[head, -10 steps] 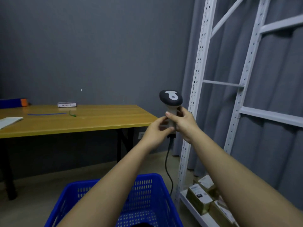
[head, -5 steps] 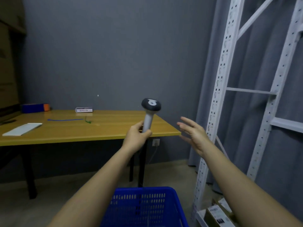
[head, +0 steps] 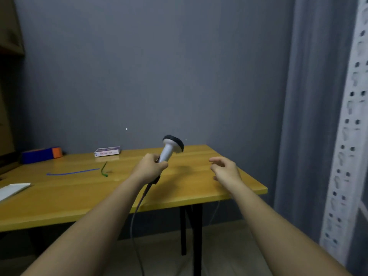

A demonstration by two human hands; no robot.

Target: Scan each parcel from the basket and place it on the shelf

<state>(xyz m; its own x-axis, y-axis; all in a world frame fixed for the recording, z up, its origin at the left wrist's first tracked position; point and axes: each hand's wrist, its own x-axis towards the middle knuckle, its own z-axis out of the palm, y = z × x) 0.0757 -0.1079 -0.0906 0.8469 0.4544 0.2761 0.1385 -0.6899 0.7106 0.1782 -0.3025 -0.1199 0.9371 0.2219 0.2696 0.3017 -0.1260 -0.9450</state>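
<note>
My left hand [head: 149, 168] grips the white handle of a barcode scanner [head: 171, 148], whose black head tilts up and to the right above the wooden table [head: 79, 196]. The scanner's grey cable [head: 137, 212] hangs down past the table's front edge. My right hand [head: 226, 169] hovers over the table's right end, fingers apart and empty. A white perforated shelf upright [head: 346, 156] stands at the far right, blurred. No basket or parcel is in view.
On the table lie a small white box [head: 107, 152], a blue and orange box [head: 40, 154], a blue strip [head: 72, 172], a green tie [head: 104, 169] and a white sheet [head: 13, 189]. Grey curtain [head: 310, 116] hangs beside the shelf.
The scanner passed from both hands to my left hand alone and dropped over the table. My right hand let go and opened. The view swung left; basket and shelved parcels left the frame.
</note>
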